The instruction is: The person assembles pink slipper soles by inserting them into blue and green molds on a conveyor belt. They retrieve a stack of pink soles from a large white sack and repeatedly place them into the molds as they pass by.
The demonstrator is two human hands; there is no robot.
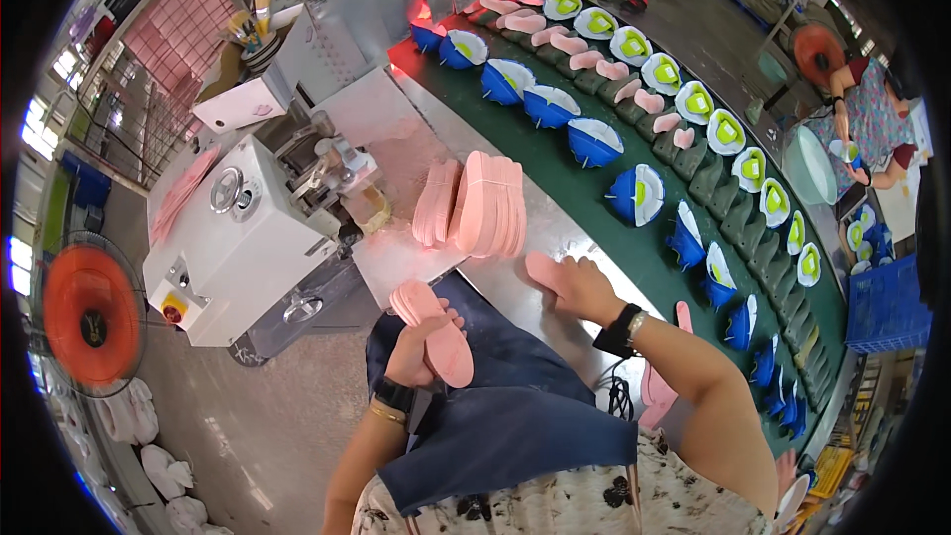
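A thin stack of pink shoe insoles (451,352) is gripped in my left hand (408,355), above the dark apron on my lap. My right hand (590,292) pinches one pink insole (544,271) over the metal tabletop, its rounded end pointing toward the bundles. Just beyond the hands, two upright bundles of pink insoles stand side by side: a larger one (492,206) with a band around it and a smaller one (436,203) to its left. Beside my right forearm, more pink insole pieces (656,391) lie on the table, partly hidden by the arm.
A white machine (243,238) with a handwheel stands at the left. To the right runs a green conveyor belt (515,154) carrying blue-and-white shoe uppers (595,142) and dark holders (708,174), some with insoles. An orange fan (91,317) is far left; another person (872,114) works far right.
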